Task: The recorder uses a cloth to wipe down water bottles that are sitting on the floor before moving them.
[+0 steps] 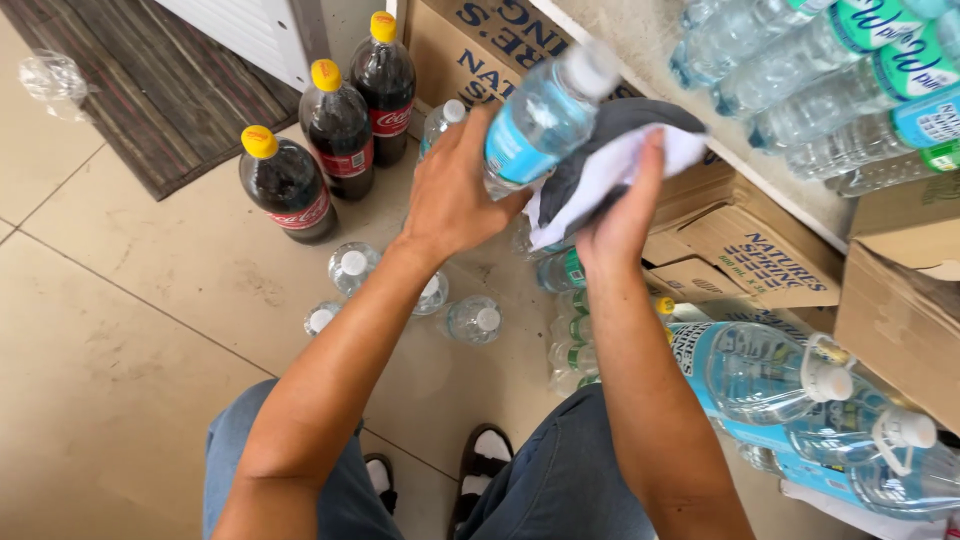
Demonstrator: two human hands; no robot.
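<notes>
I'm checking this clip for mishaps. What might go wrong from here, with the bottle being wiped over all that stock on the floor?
1. The left hand grips the water bottle low on its body while the right hand rubs it with a cloth; it might slip and drop onto the small bottles below.
2. The three cola bottles stand upright near the left elbow; a swing could topple them.

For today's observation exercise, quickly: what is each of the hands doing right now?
Left hand: closed around a clear water bottle with a blue label.
Right hand: closed on a grey and white cloth, pressed against the bottle.
</notes>
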